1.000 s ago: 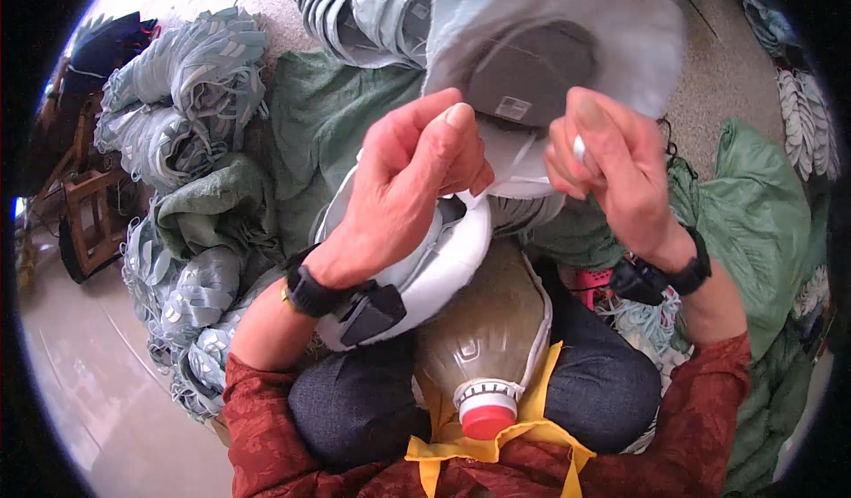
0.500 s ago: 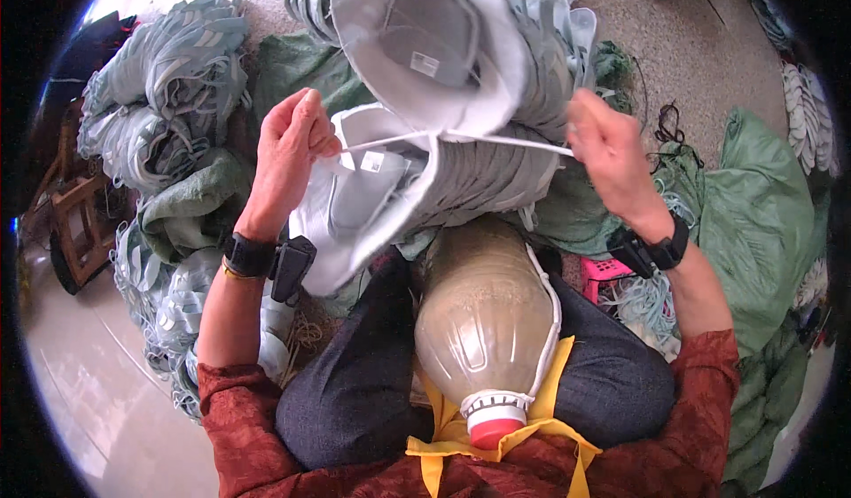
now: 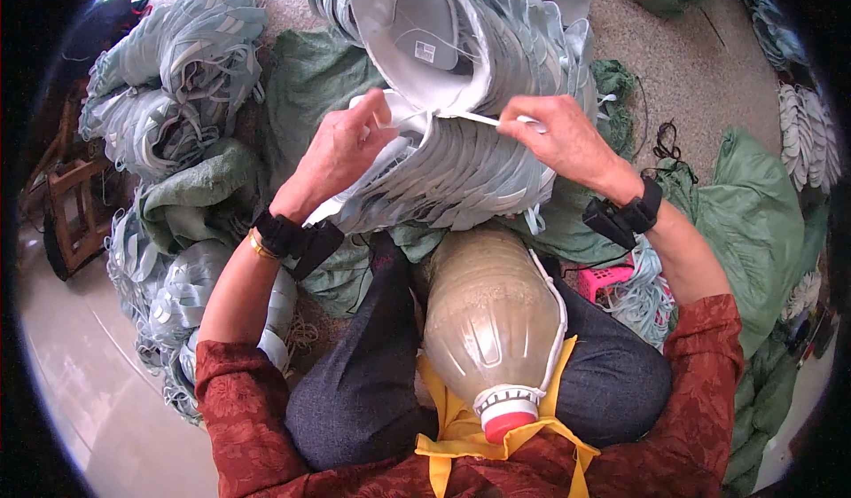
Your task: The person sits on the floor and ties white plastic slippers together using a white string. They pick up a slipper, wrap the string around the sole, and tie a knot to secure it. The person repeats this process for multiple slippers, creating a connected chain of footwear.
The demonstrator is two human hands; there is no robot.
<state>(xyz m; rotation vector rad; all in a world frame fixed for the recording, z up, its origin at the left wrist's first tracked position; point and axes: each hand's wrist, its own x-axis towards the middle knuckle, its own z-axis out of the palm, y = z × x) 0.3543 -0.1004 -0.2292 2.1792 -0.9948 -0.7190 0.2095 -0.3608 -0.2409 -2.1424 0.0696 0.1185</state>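
At upper centre, strip: crosswise, dipping rightward; white, narrow
Right hand: fingers pinching strip
Left hand: finger grip unclear

At the upper middle of the frame, a small white label, roughly square and slightly tilted. Sits on the lower part of a grey inner panel, inside the open end of a stack of pale grey-blue pieces. Bears dark marks, too tiny and soft to read. Nothing legible elsewhere.
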